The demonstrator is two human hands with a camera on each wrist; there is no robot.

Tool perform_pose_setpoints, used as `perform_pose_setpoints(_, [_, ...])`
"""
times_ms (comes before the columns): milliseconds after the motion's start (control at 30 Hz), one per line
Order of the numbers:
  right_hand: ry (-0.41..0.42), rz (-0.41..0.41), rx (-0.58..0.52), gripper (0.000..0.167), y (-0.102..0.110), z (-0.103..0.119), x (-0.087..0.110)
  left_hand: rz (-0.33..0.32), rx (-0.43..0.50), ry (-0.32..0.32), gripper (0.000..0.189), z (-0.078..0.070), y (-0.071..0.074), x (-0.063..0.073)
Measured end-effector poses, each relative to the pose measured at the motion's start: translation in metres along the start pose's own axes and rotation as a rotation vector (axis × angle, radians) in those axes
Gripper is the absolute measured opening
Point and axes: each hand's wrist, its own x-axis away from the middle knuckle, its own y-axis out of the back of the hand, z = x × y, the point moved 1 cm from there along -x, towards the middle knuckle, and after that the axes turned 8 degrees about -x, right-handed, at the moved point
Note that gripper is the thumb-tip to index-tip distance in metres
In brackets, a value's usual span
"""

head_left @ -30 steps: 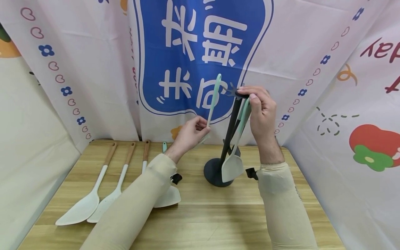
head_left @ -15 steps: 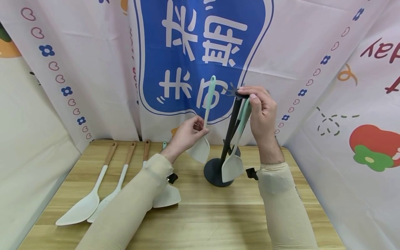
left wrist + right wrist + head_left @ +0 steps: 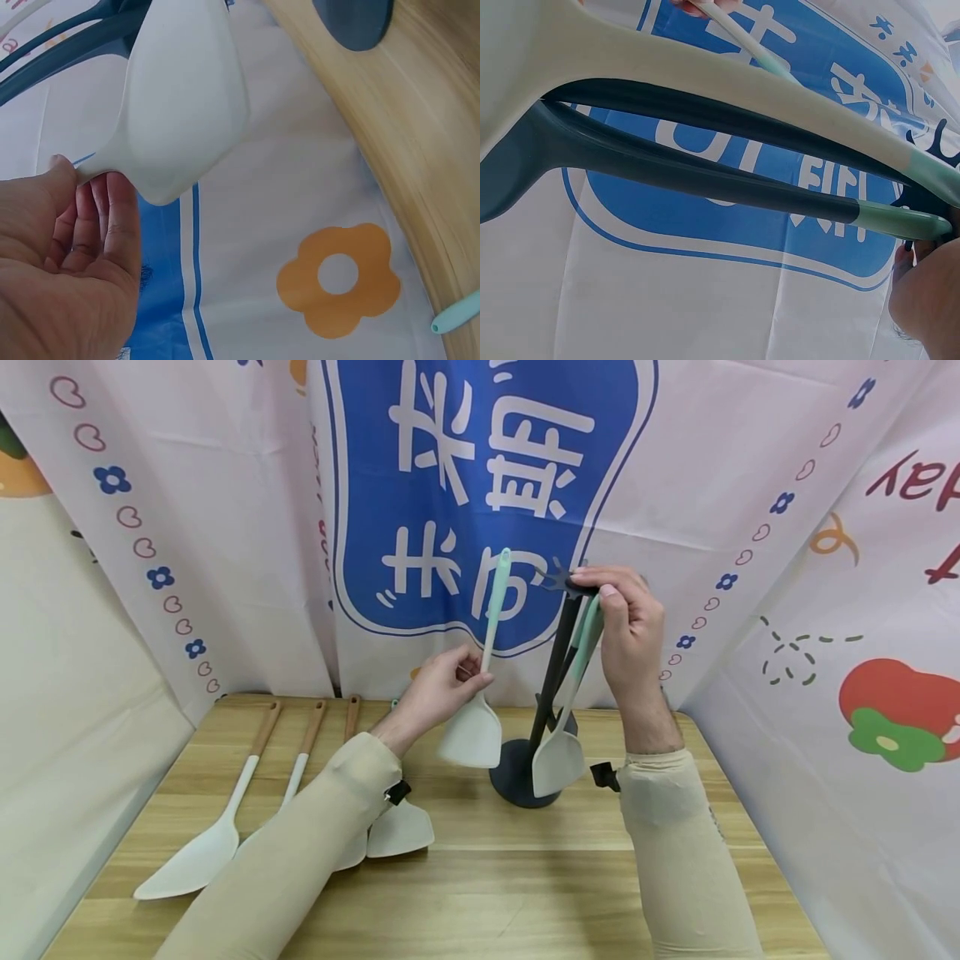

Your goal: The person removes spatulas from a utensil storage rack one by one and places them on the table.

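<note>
My left hand (image 3: 438, 693) pinches a spatula (image 3: 474, 737) low on its neck, just above the white blade. Its mint-tipped handle points up and the blade hangs over the table, left of a dark utensil stand (image 3: 513, 777). In the left wrist view the spatula blade (image 3: 184, 97) fills the upper middle. My right hand (image 3: 632, 631) grips the stand's hooked top, thumb beside the mint handles hanging there. A white spatula (image 3: 558, 767) hangs at the stand's front. Behind it hangs a dark utensil (image 3: 705, 169) with a mint handle end.
On the left of the wooden table (image 3: 517, 902) lie several white utensils, among them a wooden-handled one (image 3: 191, 858) and a broad white blade (image 3: 402, 829). My left sleeve (image 3: 300, 843) partly covers them. Printed cloth (image 3: 705, 460) closes off the back and sides.
My left hand has drifted left and slightly down with the spatula, away from the stand. The blade has come into full view below the fingers. My right hand stays on the stand's top.
</note>
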Motion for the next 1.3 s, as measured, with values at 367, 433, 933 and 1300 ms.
perform_pose_setpoints(367, [0.004,0.0,0.007,0.042,0.001,-0.001,0.0,0.068,-0.038,0.018,0.018,0.006,0.002,0.018])
perform_pose_setpoints(433, [0.006,0.002,0.007,0.042,0.001,-0.001,0.0,0.08,-0.032,0.022,0.018,0.008,0.003,0.02])
perform_pose_setpoints(933, [0.01,0.006,0.008,0.043,0.001,-0.001,0.0,0.17,0.051,0.061,0.017,0.022,0.004,0.041])
perform_pose_setpoints(1300, [0.005,0.005,0.01,0.043,0.001,-0.002,0.0,0.23,0.084,0.082,0.013,0.03,-0.007,0.05])
